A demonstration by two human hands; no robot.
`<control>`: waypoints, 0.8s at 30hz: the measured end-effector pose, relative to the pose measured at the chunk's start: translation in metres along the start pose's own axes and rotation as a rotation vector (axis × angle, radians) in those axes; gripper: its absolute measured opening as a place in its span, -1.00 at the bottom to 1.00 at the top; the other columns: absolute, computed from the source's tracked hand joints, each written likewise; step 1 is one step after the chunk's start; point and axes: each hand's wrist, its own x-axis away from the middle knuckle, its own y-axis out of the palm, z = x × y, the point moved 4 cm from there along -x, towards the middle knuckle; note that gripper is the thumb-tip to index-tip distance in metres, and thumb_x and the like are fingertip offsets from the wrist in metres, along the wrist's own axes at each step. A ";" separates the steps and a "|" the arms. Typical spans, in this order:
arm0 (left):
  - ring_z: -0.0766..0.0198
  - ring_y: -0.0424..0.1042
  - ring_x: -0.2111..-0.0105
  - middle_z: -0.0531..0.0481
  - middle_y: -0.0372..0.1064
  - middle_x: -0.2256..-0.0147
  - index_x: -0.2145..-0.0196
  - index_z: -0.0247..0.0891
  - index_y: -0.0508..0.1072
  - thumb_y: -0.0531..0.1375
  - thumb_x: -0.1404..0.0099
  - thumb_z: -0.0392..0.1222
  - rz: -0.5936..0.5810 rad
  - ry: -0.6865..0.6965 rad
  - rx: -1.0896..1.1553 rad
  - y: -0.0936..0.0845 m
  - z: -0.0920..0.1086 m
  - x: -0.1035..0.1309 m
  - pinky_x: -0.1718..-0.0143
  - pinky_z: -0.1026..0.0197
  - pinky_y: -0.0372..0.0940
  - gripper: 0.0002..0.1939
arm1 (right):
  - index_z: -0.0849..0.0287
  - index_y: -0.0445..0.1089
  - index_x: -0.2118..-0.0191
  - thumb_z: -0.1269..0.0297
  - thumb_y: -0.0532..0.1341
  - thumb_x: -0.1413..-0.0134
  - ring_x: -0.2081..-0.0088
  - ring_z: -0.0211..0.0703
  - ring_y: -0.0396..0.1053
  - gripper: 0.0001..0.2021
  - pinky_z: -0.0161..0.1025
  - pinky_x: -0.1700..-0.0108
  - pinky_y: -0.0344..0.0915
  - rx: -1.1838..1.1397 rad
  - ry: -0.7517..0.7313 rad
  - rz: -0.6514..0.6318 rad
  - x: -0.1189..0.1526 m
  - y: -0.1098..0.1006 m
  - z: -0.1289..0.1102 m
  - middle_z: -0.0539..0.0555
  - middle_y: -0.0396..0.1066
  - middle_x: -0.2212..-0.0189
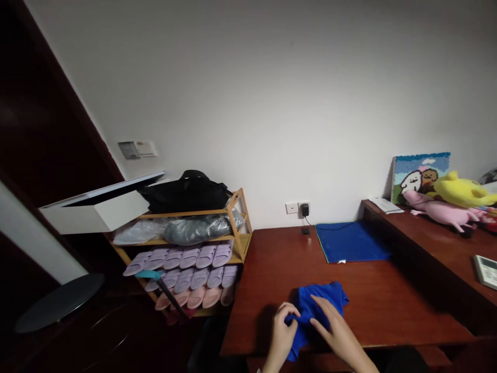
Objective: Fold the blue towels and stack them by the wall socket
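Observation:
A crumpled blue cloth [330, 296] lies near the front edge of the reddish-brown table [272, 269], with one end hanging toward the edge. My left hand [284, 329] pinches a fold of the cloth at its left side, fingers curled round it. On the right, my right hand [330, 324] rests against the cloth with thumb and fingers spread apart. Farther back on the table a flat blue mat [351, 242] lies against the wall.
Left of the table stands a wooden rack [243, 246] with slippers [190, 256], a black bag [188, 192] and a white box [101, 210]. A raised ledge [430, 235] at right bears plush toys [446, 207], a picture [421, 173] and a calculator-like device [486, 270].

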 end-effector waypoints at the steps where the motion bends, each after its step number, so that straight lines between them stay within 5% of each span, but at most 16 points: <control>1: 0.18 0.48 0.33 0.02 0.46 0.41 0.50 -0.15 0.51 0.13 -0.07 -0.39 0.002 0.052 -0.045 0.001 0.007 0.004 0.23 0.19 0.36 -0.80 | -0.01 0.49 -0.14 0.01 0.15 -0.35 -0.12 -0.01 0.50 -0.63 -0.07 -0.22 0.39 -0.031 -0.011 -0.026 -0.004 0.006 -0.011 0.14 0.56 -0.07; 6: 0.14 0.48 0.31 -0.01 0.44 0.39 0.48 -0.09 0.52 0.12 -0.23 -0.31 0.089 0.137 -0.202 -0.007 0.009 0.025 0.18 0.14 0.39 -0.77 | 0.00 0.54 0.13 0.06 0.09 -0.37 0.14 -0.06 0.58 -0.71 -0.18 0.01 0.49 -0.122 -0.016 -0.058 0.011 0.033 -0.027 0.10 0.61 0.20; 11: -0.10 0.50 0.19 -0.13 0.47 0.29 0.30 0.03 0.56 0.23 -0.26 0.07 0.222 -0.088 -0.232 -0.007 -0.018 0.047 0.06 -0.07 0.42 -0.83 | -0.20 0.43 0.29 -0.12 0.11 -0.17 0.34 0.07 0.57 -0.77 -0.03 0.24 0.57 -0.144 -0.023 -0.022 0.036 0.054 -0.015 -0.04 0.53 0.39; 15: -0.03 0.49 0.34 -0.06 0.44 0.39 0.30 0.00 0.48 0.17 -0.29 0.33 0.118 -0.238 -0.070 0.014 -0.026 0.068 0.19 -0.01 0.43 -0.62 | -0.33 0.33 0.36 -0.25 0.16 0.01 0.46 0.15 0.54 -0.78 0.04 0.38 0.54 -0.216 0.033 0.072 0.039 0.063 -0.006 -0.12 0.43 0.52; 20: 0.02 0.53 0.28 -0.05 0.51 0.35 0.28 -0.09 0.48 0.23 -0.25 0.41 0.056 -0.258 0.076 0.024 -0.005 0.066 0.16 0.09 0.45 -0.51 | -0.36 0.34 0.32 -0.36 0.21 0.05 0.44 0.16 0.55 -0.71 0.01 0.39 0.53 -0.329 0.059 0.141 0.031 0.057 -0.010 -0.16 0.47 0.50; 24: 0.09 0.52 0.36 -0.03 0.54 0.39 0.28 -0.15 0.54 0.29 -0.18 0.42 0.048 -0.289 0.145 0.004 0.029 0.029 0.25 0.12 0.45 -0.45 | -0.25 0.36 0.30 -0.43 0.19 0.01 0.49 0.06 0.50 -0.59 -0.05 0.44 0.49 -0.379 0.077 0.138 0.006 0.026 -0.020 -0.11 0.37 0.56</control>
